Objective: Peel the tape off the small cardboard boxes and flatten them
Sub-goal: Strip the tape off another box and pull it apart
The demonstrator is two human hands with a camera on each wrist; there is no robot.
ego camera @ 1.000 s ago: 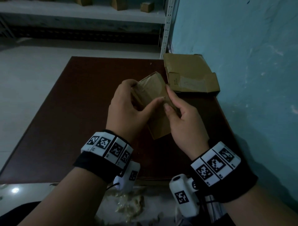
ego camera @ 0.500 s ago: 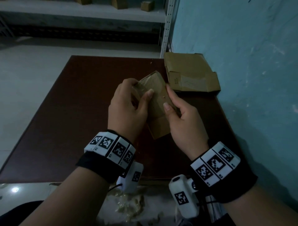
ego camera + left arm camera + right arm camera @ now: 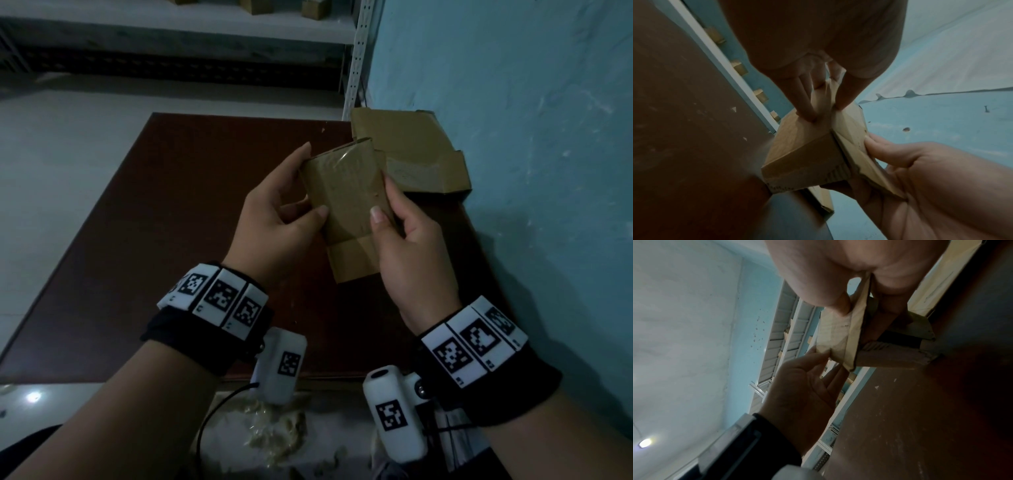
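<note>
Both hands hold the small cardboard box (image 3: 346,202) up off the brown table (image 3: 164,240), between the person and the blue wall (image 3: 513,137); the right hand (image 3: 416,253) grasps its right side, thumb laid flat along the front face and fingers curled behind, while the left hand (image 3: 274,222) steadies the left edge more loosely, thumb tip on the front and fingers reaching up to the far corner; glossy clear tape (image 3: 346,159) shows across the upper part of the box, and I cannot tell whether any end of it is lifted; to do this step well, I judge, the right hand should carry the box while a left fingernail works a tape corner loose, then draws it back low along the face so the card does not tear; a flattened box (image 3: 411,150) lies on the table's far right corner, against the wall and just behind the held one, so room is tight to the right and beyond; the left of the table looks the better side for pulling tape away; the near table edge (image 3: 325,380) runs under the wrists, with scraps of peeled tape (image 3: 277,431) below it.
</note>
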